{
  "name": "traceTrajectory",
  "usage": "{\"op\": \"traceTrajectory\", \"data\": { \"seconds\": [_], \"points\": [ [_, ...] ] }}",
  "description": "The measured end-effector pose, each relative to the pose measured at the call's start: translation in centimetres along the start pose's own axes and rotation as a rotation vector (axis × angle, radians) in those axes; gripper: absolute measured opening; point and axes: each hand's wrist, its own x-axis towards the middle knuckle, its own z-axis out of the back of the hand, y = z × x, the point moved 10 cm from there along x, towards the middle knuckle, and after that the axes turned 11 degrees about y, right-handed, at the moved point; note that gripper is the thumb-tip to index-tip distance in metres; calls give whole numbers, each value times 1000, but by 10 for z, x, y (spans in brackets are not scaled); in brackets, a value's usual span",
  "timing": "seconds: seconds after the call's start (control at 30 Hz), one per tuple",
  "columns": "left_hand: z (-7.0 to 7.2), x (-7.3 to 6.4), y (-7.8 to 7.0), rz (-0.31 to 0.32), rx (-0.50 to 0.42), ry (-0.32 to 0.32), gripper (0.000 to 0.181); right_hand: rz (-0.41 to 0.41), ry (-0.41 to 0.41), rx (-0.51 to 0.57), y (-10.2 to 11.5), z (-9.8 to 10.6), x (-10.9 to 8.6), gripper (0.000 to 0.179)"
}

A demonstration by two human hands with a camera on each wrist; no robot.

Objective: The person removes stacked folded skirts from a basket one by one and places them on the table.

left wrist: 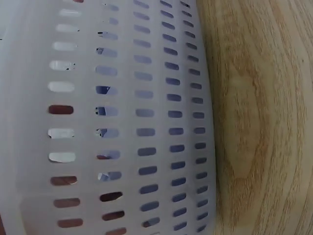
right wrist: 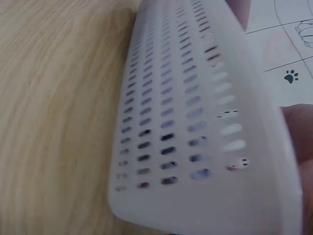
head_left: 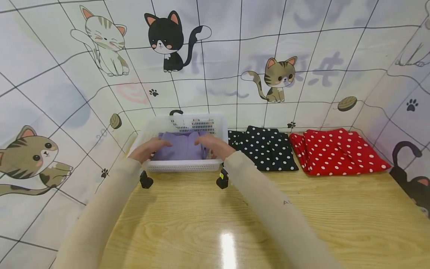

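Observation:
A folded purple cloth (head_left: 183, 145) lies inside a white plastic basket (head_left: 183, 165) with slotted walls. My left hand (head_left: 150, 147) reaches over the basket's left side, its thumb extended above the cloth's left part. At the opposite side my right hand (head_left: 216, 145) reaches in, thumb extended near the cloth's right part. The other fingers are mostly hidden inside the basket. Through the slots of the basket wall (left wrist: 127, 122) in the left wrist view, purple cloth and bits of fingers show. The right wrist view has the basket wall (right wrist: 166, 107) close up, with part of the hand beyond its rim.
Right of the basket lies a folded black cloth with white dots (head_left: 268, 149). Beside it is a folded red cloth with white dots (head_left: 339, 153). All stand on a wooden table (head_left: 188, 216), against walls (head_left: 221, 59) covered with cat drawings.

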Motion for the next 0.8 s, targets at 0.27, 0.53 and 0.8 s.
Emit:
{"op": "traceTrajectory", "data": {
  "seconds": [0.27, 0.53, 0.8],
  "points": [
    [4, -2, 1, -43, -54, 10, 96, 7, -37, 82, -6, -8, 6, 87],
    [4, -2, -8, -155, -68, -48, 32, 20, -73, -29, -2, -6, 18, 69],
    [-3, 3, -8, -185, -123, 44, 58, 25, -96, 17, -3, -3, 17, 84]
  ]
}}
